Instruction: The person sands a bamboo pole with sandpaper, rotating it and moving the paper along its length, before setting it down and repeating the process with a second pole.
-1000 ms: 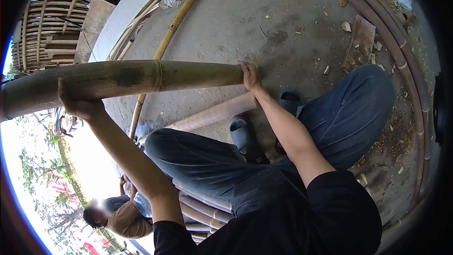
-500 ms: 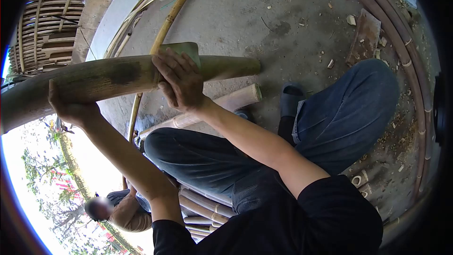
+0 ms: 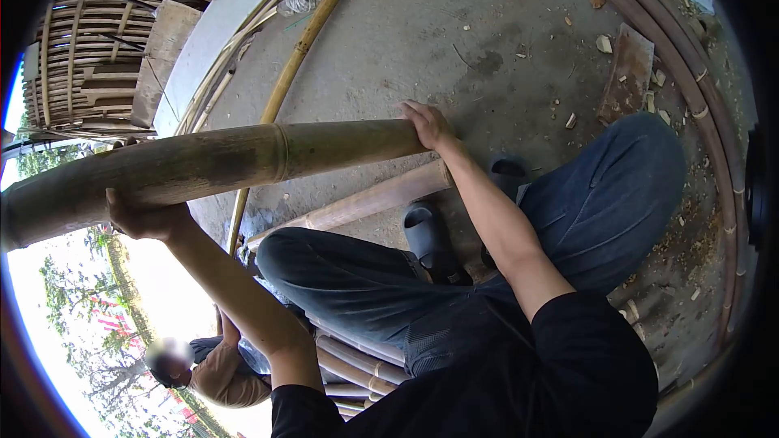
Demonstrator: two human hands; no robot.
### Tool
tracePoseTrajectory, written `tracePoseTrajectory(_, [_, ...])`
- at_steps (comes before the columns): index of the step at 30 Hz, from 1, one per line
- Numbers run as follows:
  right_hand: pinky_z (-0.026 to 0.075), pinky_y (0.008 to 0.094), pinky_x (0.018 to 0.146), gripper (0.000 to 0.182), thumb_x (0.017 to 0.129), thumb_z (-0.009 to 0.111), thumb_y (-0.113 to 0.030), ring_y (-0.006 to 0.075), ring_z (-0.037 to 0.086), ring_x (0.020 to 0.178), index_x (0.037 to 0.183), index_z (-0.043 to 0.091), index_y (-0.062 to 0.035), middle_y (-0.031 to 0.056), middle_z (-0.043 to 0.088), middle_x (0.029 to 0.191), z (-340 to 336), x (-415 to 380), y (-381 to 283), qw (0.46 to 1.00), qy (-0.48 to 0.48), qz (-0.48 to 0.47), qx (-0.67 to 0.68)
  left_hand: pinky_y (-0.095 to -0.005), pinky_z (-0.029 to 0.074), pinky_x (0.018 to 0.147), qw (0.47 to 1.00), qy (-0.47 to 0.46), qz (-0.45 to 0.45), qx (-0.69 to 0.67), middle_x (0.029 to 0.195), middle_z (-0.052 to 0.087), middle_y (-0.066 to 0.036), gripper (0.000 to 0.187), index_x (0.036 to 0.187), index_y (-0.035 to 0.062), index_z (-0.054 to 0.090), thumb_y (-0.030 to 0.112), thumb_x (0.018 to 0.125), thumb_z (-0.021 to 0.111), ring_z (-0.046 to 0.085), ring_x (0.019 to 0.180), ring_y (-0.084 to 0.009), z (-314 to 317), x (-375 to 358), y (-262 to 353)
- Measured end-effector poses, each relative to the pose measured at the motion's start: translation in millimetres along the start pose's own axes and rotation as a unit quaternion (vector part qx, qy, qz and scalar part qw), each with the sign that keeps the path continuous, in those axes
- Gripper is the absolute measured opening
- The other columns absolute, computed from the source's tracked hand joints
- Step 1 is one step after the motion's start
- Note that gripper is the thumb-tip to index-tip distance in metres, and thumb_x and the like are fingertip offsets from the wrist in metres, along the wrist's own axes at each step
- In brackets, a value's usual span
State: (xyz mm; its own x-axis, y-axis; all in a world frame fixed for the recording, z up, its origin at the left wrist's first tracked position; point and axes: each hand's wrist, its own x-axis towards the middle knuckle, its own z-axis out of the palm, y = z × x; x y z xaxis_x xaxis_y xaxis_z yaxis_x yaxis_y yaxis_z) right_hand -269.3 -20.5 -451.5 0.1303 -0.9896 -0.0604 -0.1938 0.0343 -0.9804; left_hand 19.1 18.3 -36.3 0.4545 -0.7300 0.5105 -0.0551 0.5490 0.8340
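Observation:
A thick bamboo pole (image 3: 341, 144) with a ringed joint near its middle runs across the view, raised above the floor. My left hand (image 3: 142, 215) supports it from below near the left end, thumb on the near side and some fingertips showing over the top. At the pole's right end, my right hand (image 3: 428, 125) is closed around the tip, its far fingers partly hidden. Beneath lies a shorter, paler bamboo piece (image 3: 365, 201) on the concrete floor, close to my slippered foot (image 3: 430, 239).
Long curved bamboo poles (image 3: 707, 122) lie along the right side. A flat brown slab (image 3: 629, 73) and wood chips are near them. A thin yellow bamboo pole (image 3: 296, 53) crosses behind. Another person (image 3: 223, 369) sits at lower left, near more bamboo (image 3: 357, 363).
My right hand has slid from mid-pole to the right end. The flat greenish piece beside that hand is no longer visible. The pole's right part sits slightly lower in view.

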Motion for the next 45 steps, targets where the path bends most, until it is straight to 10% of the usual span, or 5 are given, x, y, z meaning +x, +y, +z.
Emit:
tracePoseTrajectory(6, [0.054, 0.0483, 0.097, 0.064, 0.107, 0.027, -0.056, 0.0376, 0.071, 0.108, 0.136, 0.061, -0.0107, 0.0196, 0.074, 0.113, 23, -14, -284, 0.970, -0.141, -0.199, -0.020, -0.0519, 0.047, 0.109, 1.000, -0.008, -0.001, -0.025, 0.124, 0.065, -0.025, 0.070, 0.135, -0.0053, 0.055, 0.043, 0.084, 0.059, 0.064, 0.118, -0.0386, 3, -1, 2])
tracePoseTrajectory(19, [0.049, 0.0395, 0.098, 0.055, 0.105, 0.039, -0.049, 0.0368, 0.068, 0.109, 0.112, 0.077, -0.0091, 0.0211, 0.073, 0.111, 15, 11, 157, 0.957, 0.032, -0.229, -0.175, -0.0570, 0.043, 0.112, 0.999, -0.030, -0.001, -0.030, 0.132, 0.060, -0.025, 0.086, 0.143, -0.0036, 0.050, 0.052, 0.078, 0.059, 0.059, 0.125, -0.0414, -45, 2, -14])
tracePoseTrajectory(22, [0.047, 0.0377, 0.100, 0.059, 0.106, 0.037, -0.053, 0.0322, 0.068, 0.111, 0.118, 0.076, -0.0104, 0.0175, 0.074, 0.116, 3, 14, 92, 0.981, -0.153, 0.082, 0.085, -0.0557, 0.044, 0.111, 0.999, -0.025, 0.015, -0.024, 0.132, 0.060, -0.026, 0.091, 0.142, -0.0059, 0.049, 0.056, 0.076, 0.058, 0.059, 0.125, -0.0413, -45, -3, -14])
tracePoseTrajectory(29, [0.049, 0.0506, 0.098, 0.077, 0.105, 0.022, -0.066, 0.0426, 0.068, 0.109, 0.126, 0.066, -0.0070, 0.0271, 0.072, 0.110, 28, -24, -269, 0.970, -0.200, -0.142, 0.000, -0.0546, 0.047, 0.106, 0.999, 0.010, 0.052, 0.012, 0.128, 0.061, -0.028, 0.093, 0.139, -0.0088, 0.050, 0.060, 0.077, 0.053, 0.062, 0.119, -0.0419, -12, -22, 0])
tracePoseTrajectory(45, [0.050, 0.0423, 0.090, 0.063, 0.105, 0.037, -0.057, 0.0352, 0.071, 0.097, 0.113, 0.072, -0.0041, 0.0186, 0.072, 0.089, 20, -37, -220, 0.979, -0.068, -0.136, 0.136, -0.0445, 0.057, 0.094, 0.987, 0.116, -0.103, 0.043, 0.116, 0.068, -0.019, 0.050, 0.123, -0.0047, 0.064, 0.031, 0.088, 0.072, 0.068, 0.107, -0.0293, 38, -85, -18])
